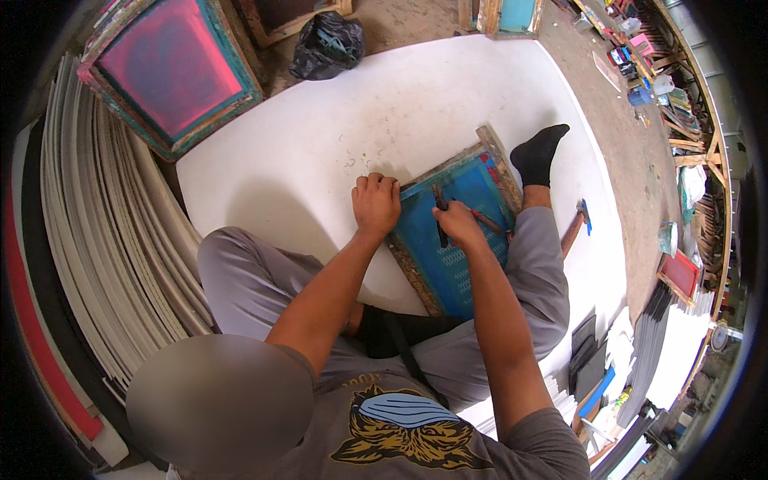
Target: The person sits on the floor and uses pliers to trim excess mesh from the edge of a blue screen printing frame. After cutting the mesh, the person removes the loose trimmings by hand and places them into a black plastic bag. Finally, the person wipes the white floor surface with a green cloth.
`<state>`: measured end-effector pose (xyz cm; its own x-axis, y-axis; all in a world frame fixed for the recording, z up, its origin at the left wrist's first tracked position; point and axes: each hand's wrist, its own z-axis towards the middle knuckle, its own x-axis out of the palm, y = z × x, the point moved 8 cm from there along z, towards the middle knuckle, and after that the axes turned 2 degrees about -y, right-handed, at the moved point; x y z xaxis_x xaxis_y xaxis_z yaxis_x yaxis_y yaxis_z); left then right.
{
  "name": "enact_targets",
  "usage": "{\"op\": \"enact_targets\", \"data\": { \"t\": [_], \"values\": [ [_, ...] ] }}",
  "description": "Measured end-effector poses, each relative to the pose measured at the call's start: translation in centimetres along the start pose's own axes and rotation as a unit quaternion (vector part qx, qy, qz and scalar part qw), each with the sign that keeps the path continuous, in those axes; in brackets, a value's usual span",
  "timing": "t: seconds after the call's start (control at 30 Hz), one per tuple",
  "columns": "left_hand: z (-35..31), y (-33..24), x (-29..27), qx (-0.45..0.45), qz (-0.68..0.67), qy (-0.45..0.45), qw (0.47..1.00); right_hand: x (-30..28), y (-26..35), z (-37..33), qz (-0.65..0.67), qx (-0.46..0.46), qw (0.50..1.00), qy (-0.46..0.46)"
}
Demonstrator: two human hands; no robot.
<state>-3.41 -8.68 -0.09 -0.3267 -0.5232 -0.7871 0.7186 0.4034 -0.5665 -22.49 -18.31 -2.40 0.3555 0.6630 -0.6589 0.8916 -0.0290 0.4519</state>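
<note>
A wooden screen printing frame [416, 276] with blue mesh lies slanted between my legs, on a white sheet. At its upper left corner is my left hand [376, 206], fingers curled against the frame's edge; the thumb is hidden. Over the mesh, my right hand [460, 224] is closed round a dark hand tool [440, 197], whose ends stick out past the fingers. I cannot make out the tool's exact kind. Beside that hand lies a red-handled tool [486, 222] on the mesh, partly hidden. Small pale scraps [352, 162] are scattered beyond my left hand.
The white sheet [448, 88] spreads under me. A pink-and-teal screen frame [172, 76] and a black plastic bag [328, 46] stand far left. Stacked sheets [112, 208] line the left side. A blue-edged tool [586, 218] lies right of my leg.
</note>
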Motion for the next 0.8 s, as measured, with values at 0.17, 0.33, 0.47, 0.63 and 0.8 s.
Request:
{"op": "enact_targets", "data": {
  "t": [0.17, 0.33, 0.47, 0.63, 0.8],
  "values": [
    [-0.1, 0.2, 0.1, 0.004, -0.011, -0.003, 1.000, 0.0, 0.5, 0.3, -0.037, 0.006, 0.999, 0.002],
    [-0.1, 0.3, 0.2, 0.006, -0.015, -0.008, 1.000, -0.2, 1.1, 0.2, -0.061, 0.002, 0.998, 0.009],
    [0.0, 0.2, 0.3, 0.006, -0.024, -0.010, 1.000, -0.4, 1.6, 0.5, -0.117, -0.016, 0.993, -0.002],
    [0.0, 0.3, 0.3, 0.006, -0.032, -0.011, 0.999, -0.8, 3.8, -0.6, -0.179, -0.038, 0.983, -0.032],
    [0.0, 0.5, 0.5, 0.006, -0.024, -0.004, 1.000, -0.7, 4.3, -1.5, -0.177, -0.022, 0.983, -0.034]
  ]
}}
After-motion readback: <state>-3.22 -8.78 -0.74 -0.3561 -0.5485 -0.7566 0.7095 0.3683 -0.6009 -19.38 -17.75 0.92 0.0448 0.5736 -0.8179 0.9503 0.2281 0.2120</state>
